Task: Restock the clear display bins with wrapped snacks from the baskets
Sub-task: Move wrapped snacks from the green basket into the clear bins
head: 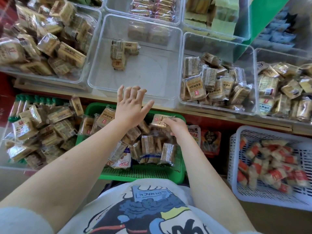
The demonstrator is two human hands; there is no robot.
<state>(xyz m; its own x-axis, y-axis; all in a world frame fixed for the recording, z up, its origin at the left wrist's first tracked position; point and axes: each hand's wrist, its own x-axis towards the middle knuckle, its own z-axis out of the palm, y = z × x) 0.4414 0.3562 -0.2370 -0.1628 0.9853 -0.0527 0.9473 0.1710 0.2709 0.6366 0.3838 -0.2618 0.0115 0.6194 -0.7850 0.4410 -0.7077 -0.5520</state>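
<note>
Nearby, white basket (236,159) beside green basket (135,173)

Left clear bin (50,78) & far-right bin (258,85) are running off frame edges, white basket (236,166) w/ red snacks (276,174) is smearing into blur, and right hand (177,128) is hiding part of its gold packet (160,121).

Left arm: bare, stretched forward and up across the view.
Left hand (130,105): empty, palm down, fingers spread and straight, thumb out to the right.
Right arm: bare, reaching forward.
Right hand (176,126): lower than the left, fingers curled, pinching a wrapped snack (161,120).
</note>
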